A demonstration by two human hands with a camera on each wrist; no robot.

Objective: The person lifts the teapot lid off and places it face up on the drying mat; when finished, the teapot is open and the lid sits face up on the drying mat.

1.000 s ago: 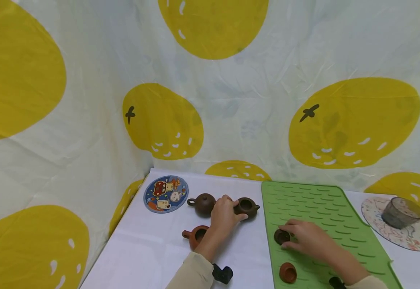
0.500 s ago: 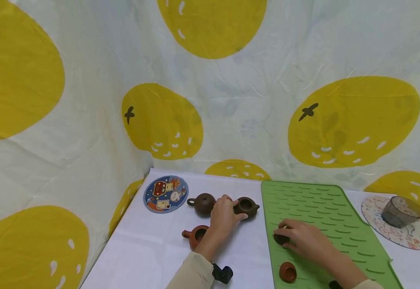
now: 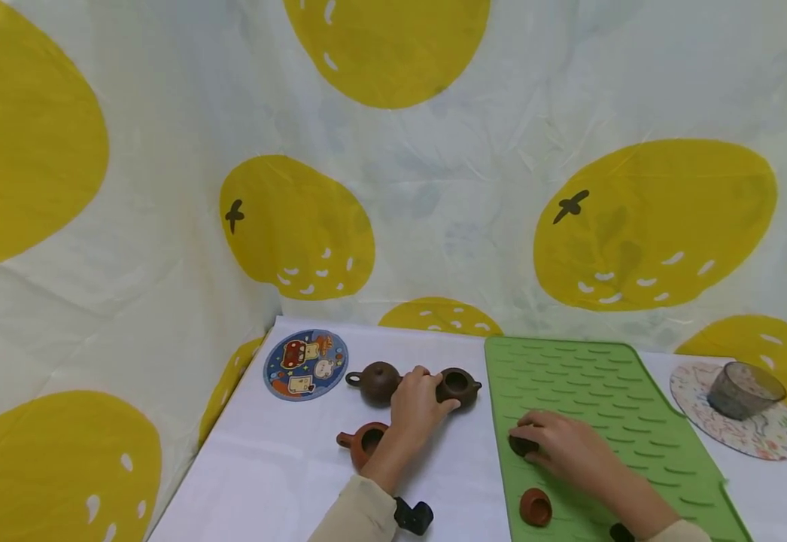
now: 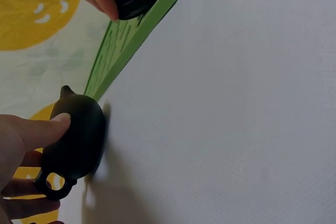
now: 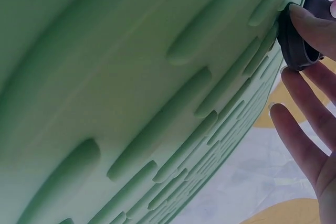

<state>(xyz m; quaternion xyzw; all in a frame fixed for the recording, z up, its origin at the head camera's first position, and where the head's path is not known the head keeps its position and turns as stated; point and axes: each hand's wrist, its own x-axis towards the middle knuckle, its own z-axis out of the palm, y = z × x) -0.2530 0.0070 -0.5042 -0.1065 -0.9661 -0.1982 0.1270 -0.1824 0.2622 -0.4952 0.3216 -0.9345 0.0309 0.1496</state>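
My left hand (image 3: pixel 415 406) holds a dark brown teapot (image 3: pixel 457 385) without a lid, thumb on its near side and fingers behind, by the handle. It stands on the white cloth. Over the left edge of the green mat (image 3: pixel 569 376), my right hand (image 3: pixel 566 448) pinches a small dark lid (image 3: pixel 522 444) between thumb and fingers. In the right wrist view the lid (image 5: pixel 296 40) is tilted, its hollow rim showing. A reddish-brown lid (image 3: pixel 536 506) lies hollow side up on the mat, nearer me. An open reddish teapot (image 3: pixel 365 444) is partly hidden by my left forearm.
Behind my left hand stands a brown teapot (image 3: pixel 378 382) with its lid on. A blue patterned round coaster (image 3: pixel 305 365) lies at the far left. On the right, a grey translucent cup (image 3: pixel 745 391) rests on a floral mat (image 3: pixel 698 399).
The dark lid has been tipped in my right fingers, so its hollow top no longer shows in the head view. My left hand stays on the teapot. The head view has shifted slightly.
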